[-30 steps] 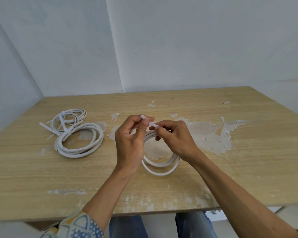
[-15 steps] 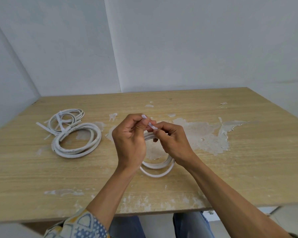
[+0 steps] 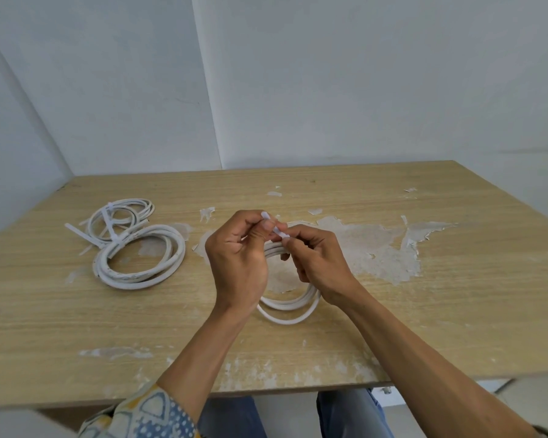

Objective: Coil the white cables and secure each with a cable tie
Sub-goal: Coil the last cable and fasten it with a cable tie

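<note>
A coiled white cable is held just above the wooden table at its middle, its far part hidden behind my hands. My left hand and my right hand meet over the coil's far side, fingertips pinched together on a thin white cable tie that sticks up between them. Two other white coils lie at the left: a thick one and a thinner one behind it, each with a white cable tie around it.
The tabletop has large patches of peeled veneer right of my hands. White walls close in behind and on the left. The table's front edge runs just over my knees.
The hands stay pinched on the tie over the coil; my fingers have shifted slightly along it. The view has drifted a little.
</note>
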